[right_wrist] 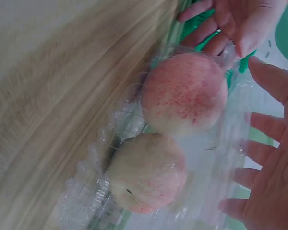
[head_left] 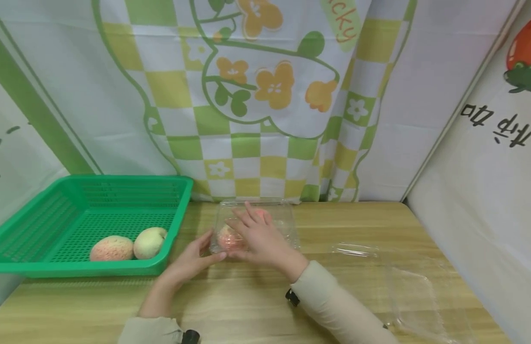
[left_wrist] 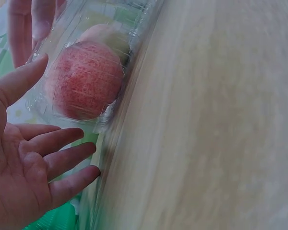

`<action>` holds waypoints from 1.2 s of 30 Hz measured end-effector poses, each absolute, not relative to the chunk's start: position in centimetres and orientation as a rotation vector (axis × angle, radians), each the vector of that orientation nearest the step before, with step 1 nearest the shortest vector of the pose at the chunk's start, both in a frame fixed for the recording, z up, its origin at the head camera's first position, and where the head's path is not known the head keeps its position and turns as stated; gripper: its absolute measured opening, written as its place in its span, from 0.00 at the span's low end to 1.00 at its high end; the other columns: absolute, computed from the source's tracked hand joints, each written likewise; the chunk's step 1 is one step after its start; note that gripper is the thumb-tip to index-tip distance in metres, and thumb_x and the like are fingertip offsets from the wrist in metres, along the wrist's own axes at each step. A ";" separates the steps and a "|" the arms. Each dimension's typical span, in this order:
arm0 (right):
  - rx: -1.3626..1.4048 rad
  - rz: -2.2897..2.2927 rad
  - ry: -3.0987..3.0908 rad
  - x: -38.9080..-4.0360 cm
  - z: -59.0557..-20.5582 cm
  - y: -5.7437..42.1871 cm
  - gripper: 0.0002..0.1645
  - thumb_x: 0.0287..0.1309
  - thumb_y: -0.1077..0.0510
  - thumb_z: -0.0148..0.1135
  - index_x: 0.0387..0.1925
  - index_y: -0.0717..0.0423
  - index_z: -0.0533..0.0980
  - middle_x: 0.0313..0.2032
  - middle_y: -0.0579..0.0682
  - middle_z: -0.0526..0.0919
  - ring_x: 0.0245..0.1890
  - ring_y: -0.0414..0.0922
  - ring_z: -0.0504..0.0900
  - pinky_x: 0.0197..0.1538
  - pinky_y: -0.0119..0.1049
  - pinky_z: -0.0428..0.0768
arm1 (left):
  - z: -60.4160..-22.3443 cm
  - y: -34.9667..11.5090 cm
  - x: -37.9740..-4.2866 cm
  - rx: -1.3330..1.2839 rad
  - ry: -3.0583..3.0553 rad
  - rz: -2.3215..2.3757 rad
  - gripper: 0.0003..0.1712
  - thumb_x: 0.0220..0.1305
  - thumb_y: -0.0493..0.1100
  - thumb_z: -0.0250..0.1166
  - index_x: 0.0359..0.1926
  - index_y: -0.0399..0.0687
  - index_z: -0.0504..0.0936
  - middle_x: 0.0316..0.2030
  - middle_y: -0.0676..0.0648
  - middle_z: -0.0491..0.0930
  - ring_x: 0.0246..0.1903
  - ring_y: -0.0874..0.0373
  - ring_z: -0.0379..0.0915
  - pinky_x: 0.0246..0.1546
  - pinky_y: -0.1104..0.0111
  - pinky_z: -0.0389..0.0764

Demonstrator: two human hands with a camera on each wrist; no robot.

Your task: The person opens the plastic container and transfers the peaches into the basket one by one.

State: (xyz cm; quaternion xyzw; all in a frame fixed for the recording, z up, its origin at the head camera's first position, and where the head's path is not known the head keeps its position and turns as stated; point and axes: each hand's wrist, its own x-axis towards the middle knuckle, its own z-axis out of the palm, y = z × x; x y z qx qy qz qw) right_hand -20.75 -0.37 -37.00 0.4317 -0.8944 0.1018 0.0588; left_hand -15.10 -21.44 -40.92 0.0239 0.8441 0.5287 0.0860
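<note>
A clear plastic clamshell box (head_left: 289,234) sits near the back of the table with its lid over two peaches. The redder peach (right_wrist: 185,93) is at the end by my left hand, and the paler peach (right_wrist: 148,172) lies beside it. My right hand (head_left: 265,241) is spread over the lid, its straight fingers touching the plastic. At the box's left end, my left hand (head_left: 190,260) has its thumb by the near corner. In the left wrist view the left fingers (left_wrist: 69,160) are extended and apart beside the box.
A green plastic basket (head_left: 173,239) stands on the left of the table, with a reddish peach (head_left: 112,248) and a pale peach (head_left: 149,242) inside. More clear plastic packaging (head_left: 409,286) lies at the right. Behind the table hangs a checked curtain (head_left: 244,148).
</note>
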 end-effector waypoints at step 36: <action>1.426 -0.102 -1.891 -23.0 -40.2 -1.1 0.21 0.60 0.43 0.63 0.46 0.53 0.84 0.47 0.50 0.89 0.48 0.46 0.88 0.48 0.33 0.86 | -40.9 -20.2 -14.7 -0.042 2.450 1.614 0.50 0.71 0.52 0.59 0.78 0.36 0.41 0.77 0.29 0.42 0.75 0.30 0.40 0.72 0.39 0.52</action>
